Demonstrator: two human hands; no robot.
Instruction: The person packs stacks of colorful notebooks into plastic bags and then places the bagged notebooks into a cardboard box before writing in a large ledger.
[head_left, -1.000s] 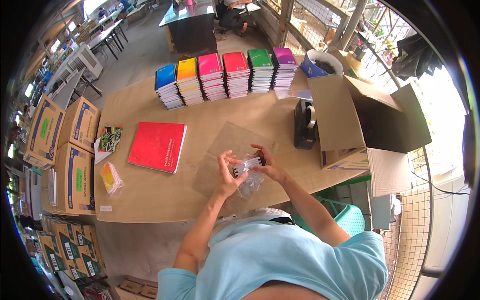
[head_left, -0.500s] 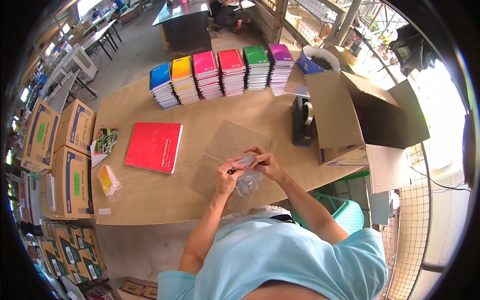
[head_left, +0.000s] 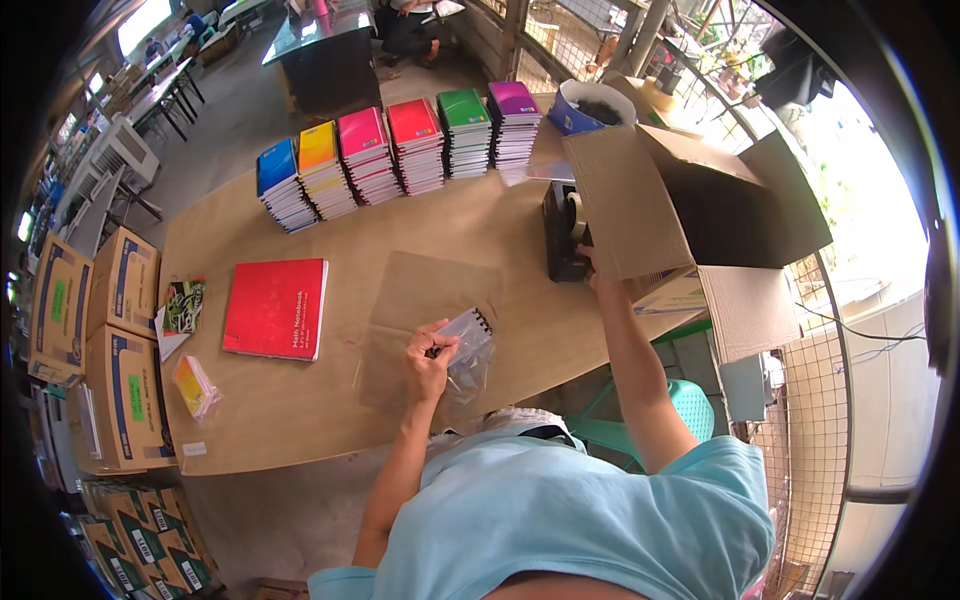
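Near the table's front edge my left hand (head_left: 428, 368) is closed on a small spiral notebook (head_left: 466, 328) inside a loose clear plastic bag (head_left: 468, 375). The black coil shows at its upper right side. My right hand (head_left: 594, 268) reaches to the near end of a black tape dispenser (head_left: 560, 245), which carries a tape roll (head_left: 574, 215). Its fingers look bent together at the dispenser; what they pinch is too small to make out. Beneath the left hand lie clear plastic sheets (head_left: 425, 285) on the table.
A red notebook (head_left: 275, 310) lies left, near a small wrapped pack (head_left: 194, 388). Several coloured notebook stacks (head_left: 415, 150) line the far side. An open cardboard box (head_left: 630, 210) stands right, beside the dispenser. Cartons (head_left: 125, 390) rise at the left edge; a green stool (head_left: 690, 410) is below right.
My right hand has left the bagged notebook and moved right to the tape dispenser. My left hand keeps hold of the notebook, whose coil now shows. The whole view has shifted slightly.
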